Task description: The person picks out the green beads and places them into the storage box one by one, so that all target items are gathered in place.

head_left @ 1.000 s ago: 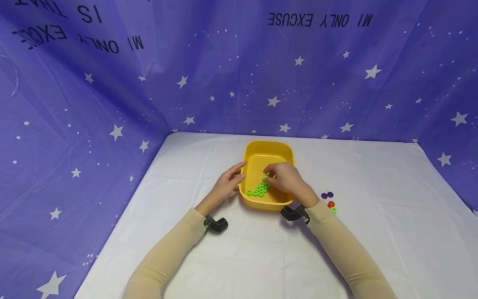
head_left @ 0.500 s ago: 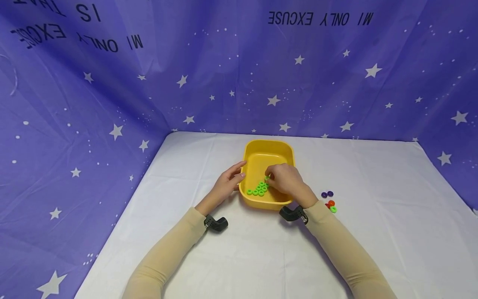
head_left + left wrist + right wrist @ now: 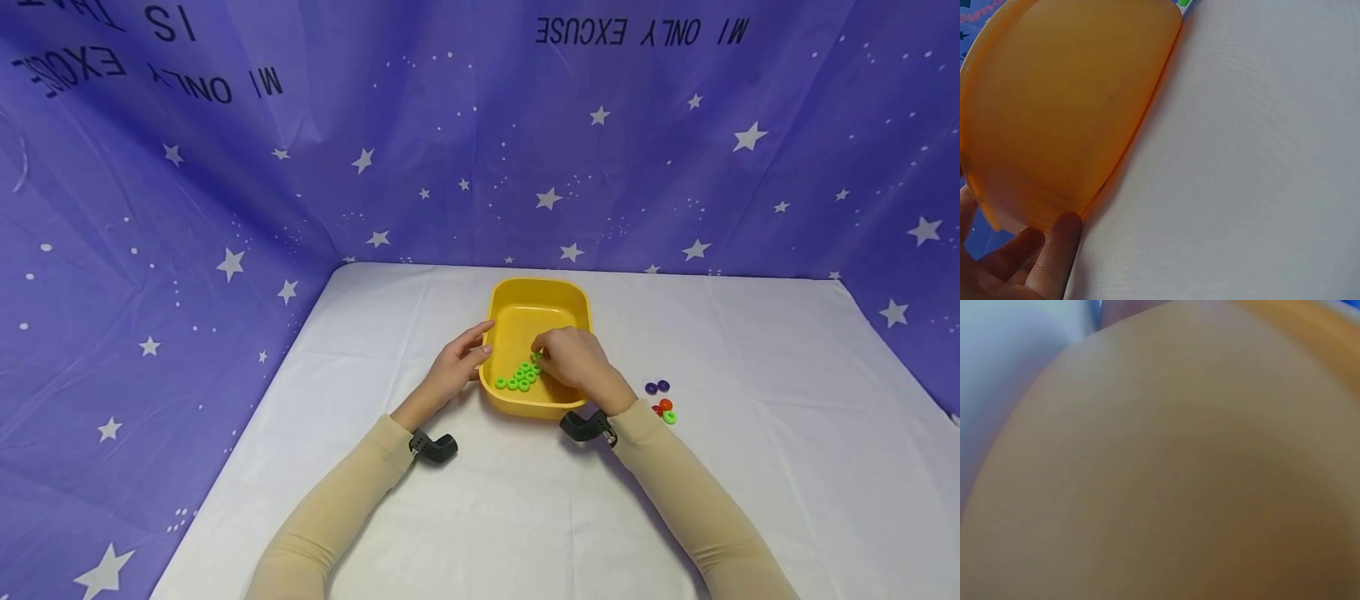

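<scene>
A yellow tray [image 3: 536, 410] stands on the white cloth in the head view, with several green ring-shaped beads [image 3: 524, 377] lying in a slanting row and cluster on its floor. My left hand [image 3: 448, 365] rests against the tray's left side, index finger and thumb at the rim. In the left wrist view its fingers [image 3: 1060, 250] touch the outer wall. My right hand [image 3: 573, 358] reaches inside over the right rim, thumb and index finger pinching a green bead [image 3: 536, 357] at the upper end of the row. The other right fingertips are hidden.
Right of the tray lie two purple beads [image 3: 657, 387], and nearer the front a red bead, an orange bead [image 3: 666, 405] and a green bead [image 3: 670, 417]. A purple star-patterned curtain [image 3: 480, 150] closes off the back and sides. A blurred close surface fills the right wrist view.
My right thumb and fingertips have come together at the green bead at the row's upper end and stay there. The left hand has held its place.
</scene>
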The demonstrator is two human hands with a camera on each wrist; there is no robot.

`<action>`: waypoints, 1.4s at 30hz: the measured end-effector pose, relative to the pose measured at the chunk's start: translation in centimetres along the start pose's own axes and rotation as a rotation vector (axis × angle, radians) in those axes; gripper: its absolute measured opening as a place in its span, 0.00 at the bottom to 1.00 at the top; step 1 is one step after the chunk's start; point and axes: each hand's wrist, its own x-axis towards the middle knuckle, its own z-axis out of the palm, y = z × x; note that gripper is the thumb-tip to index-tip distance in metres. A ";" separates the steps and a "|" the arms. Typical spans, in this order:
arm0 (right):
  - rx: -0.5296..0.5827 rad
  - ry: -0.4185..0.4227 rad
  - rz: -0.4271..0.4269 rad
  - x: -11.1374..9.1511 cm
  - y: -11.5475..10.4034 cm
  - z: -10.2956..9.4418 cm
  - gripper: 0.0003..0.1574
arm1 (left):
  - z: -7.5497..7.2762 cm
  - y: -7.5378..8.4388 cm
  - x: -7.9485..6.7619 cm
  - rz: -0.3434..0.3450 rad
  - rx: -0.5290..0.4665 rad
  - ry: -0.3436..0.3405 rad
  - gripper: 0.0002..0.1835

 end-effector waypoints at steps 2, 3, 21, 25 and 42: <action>-0.005 -0.007 -0.007 0.0 0.0 0.0 0.13 | 0.0 0.0 0.0 -0.001 0.002 0.001 0.28; -0.007 -0.011 -0.012 0.0 0.0 0.0 0.13 | 0.0 0.0 0.0 -0.002 0.000 -0.001 0.28; -0.001 -0.025 -0.048 0.0 0.3 0.3 0.11 | -0.1 -0.1 0.1 0.001 -0.012 -0.012 0.28; 0.017 -0.013 -0.046 0.0 0.4 0.3 0.13 | 0.0 -0.1 0.0 0.002 -0.008 -0.004 0.28; 0.411 0.149 -0.089 -1.5 1.8 -1.2 0.14 | 0.1 0.2 -0.1 -0.007 -0.009 0.014 0.28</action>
